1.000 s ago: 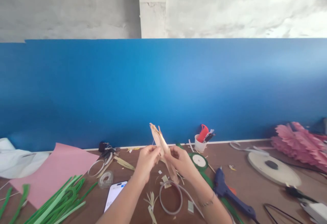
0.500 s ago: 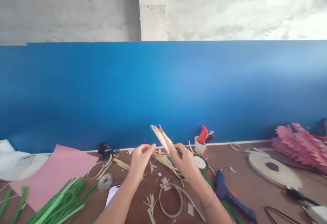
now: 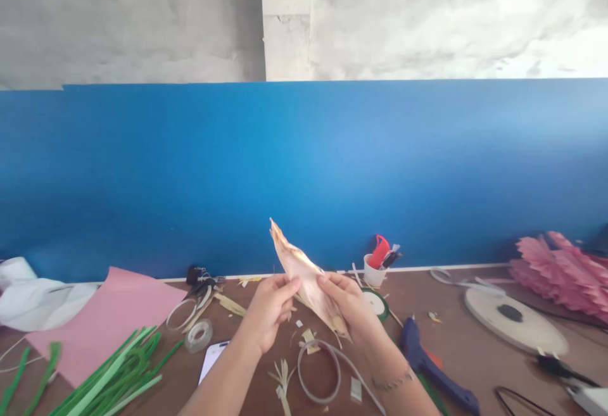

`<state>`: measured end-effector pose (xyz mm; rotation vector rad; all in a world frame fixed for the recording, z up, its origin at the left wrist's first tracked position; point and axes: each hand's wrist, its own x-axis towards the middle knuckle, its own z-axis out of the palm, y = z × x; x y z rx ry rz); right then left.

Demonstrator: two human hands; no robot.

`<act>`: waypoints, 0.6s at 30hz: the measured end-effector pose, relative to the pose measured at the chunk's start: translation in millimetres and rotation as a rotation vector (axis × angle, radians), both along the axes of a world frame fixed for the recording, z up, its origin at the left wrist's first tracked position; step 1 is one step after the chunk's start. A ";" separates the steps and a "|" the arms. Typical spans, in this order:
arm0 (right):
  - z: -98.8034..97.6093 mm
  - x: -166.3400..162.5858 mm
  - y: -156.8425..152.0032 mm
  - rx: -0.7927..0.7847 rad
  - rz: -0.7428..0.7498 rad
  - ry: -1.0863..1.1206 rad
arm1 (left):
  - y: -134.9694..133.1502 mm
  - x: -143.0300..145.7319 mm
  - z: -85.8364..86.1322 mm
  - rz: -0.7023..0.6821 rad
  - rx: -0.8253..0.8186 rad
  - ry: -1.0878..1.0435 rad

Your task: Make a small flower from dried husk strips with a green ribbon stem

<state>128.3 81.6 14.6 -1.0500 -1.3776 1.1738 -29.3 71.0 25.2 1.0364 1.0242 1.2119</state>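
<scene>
L hand & R hand fingers pinch pale sheet, prob. husk, over worktop; coiled tube nearer.

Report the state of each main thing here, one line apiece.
Tan, papery, husk-like sheet: held up between both hands
Bare left hand: pinching the sheet's left edge
Bare right hand: pinching its right side
Small white cup: upright, red handle sticking out
Dark blue plastic glue gun: lying on its side
Flat rectangular phone: face up, partly hidden
Clear round tape roll: lying loose
Long green fuzzy stems: heaped loosely
Broad pink paper: spread out
</scene>
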 end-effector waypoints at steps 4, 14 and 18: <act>4.0 -4.3 -4.0 -0.033 0.036 -0.021 | -0.2 5.8 -1.4 0.154 0.022 0.022; 1.2 -5.1 -5.0 -0.069 0.048 0.056 | -6.7 12.5 -1.5 0.105 0.049 0.131; 3.8 -5.9 -8.8 -0.152 0.111 0.141 | -12.3 5.7 5.8 0.033 0.040 0.126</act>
